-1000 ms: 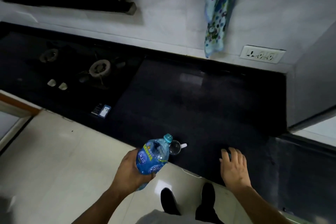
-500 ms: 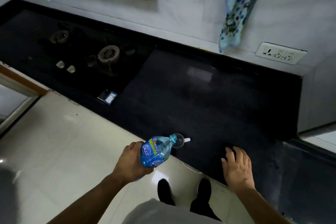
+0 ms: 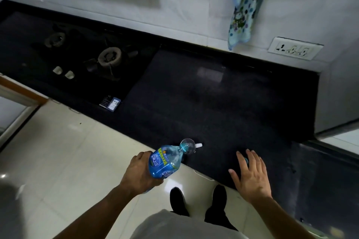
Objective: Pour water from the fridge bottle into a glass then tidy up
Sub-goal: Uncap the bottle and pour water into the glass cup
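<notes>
Tipped further since a second ago, the bottle [image 3: 165, 162] in the left hand's [image 3: 142, 173] closed grip meets the glass [image 3: 188, 145]; label unreadable; right hand [image 3: 250, 175] flat, open on the surface [image 3: 223, 106].

Left hand [image 3: 142, 173] wrapped around something, arm reaching forward, wrist tipped inward. Right hand [image 3: 251, 175] flat, palm down, fingers [image 3: 241, 158] spread, forearm extended.

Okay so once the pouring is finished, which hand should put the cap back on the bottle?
Probably right: the left hand grips the bottle, while the right hand lies open on the counter by something small and blue, maybe the cap.
</notes>
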